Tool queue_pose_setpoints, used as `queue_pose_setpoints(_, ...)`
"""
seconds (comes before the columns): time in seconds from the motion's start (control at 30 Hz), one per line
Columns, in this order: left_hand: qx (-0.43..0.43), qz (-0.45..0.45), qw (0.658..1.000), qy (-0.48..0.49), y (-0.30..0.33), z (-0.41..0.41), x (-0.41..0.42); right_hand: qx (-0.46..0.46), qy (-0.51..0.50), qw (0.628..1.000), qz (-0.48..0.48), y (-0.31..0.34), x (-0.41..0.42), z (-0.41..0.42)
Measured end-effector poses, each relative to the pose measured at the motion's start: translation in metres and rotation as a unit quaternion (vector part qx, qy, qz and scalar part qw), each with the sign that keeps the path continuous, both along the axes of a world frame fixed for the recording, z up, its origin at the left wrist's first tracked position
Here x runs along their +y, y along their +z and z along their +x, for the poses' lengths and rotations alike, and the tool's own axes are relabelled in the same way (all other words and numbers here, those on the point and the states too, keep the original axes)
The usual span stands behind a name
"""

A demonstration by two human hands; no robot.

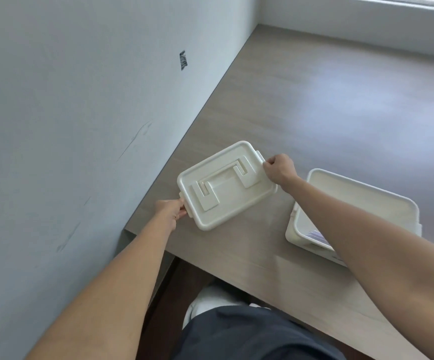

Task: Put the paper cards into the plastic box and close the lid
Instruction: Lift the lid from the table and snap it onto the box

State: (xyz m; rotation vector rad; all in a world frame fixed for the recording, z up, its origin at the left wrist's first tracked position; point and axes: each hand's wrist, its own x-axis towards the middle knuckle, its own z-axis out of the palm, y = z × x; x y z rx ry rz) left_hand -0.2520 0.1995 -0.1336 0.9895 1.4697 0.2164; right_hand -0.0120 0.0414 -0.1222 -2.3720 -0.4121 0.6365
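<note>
1. The wall [68,113], pale grey and scuffed, runs along the far-left side of the lid and meets the counter edge there; a small dark mark sits on it well above the lid.
2. The counter [314,100], grey wood-grain, carries both the lid and the box and stretches away beyond the lid to a bright window sill.
3. The plastic box [361,201] stands open on the counter to the right of the lid, apart from it, partly hidden by the right forearm.
4. The lid [226,185], cream with a flat folded handle on top, lies between the two hands, top side up; whether it rests on the counter or is just lifted cannot be told.
5. The right hand [281,168] has its grip clenched on the lid's far-right latch end.
6. The left hand [171,210] has its grip pinched on the lid's near-left latch end.
7. The paper cards [317,236], pale purple, show inside the box, right of the lid.
</note>
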Motion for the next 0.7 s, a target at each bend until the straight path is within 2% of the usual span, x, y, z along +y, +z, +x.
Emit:
queue_pose_setpoints(0.27, -0.060, 0.084, 0.992, -0.076, 0.073, 0.063, 0.003, -0.082, -0.069, 0.993, 0.054, 0.065, -0.055, 0.034)
queue_pose_setpoints(0.47, -0.108, 0.101, 0.974, -0.171, 0.109, 0.115, -0.027, -0.075, -0.152, 0.983, 0.071, 0.091, -0.128, 0.057)
queue_pose_setpoints(0.7, -0.104, 0.098, 0.952, -0.270, 0.102, 0.163, -0.083, -0.032, -0.222, 0.970, 0.097, 0.098, -0.232, 0.055)
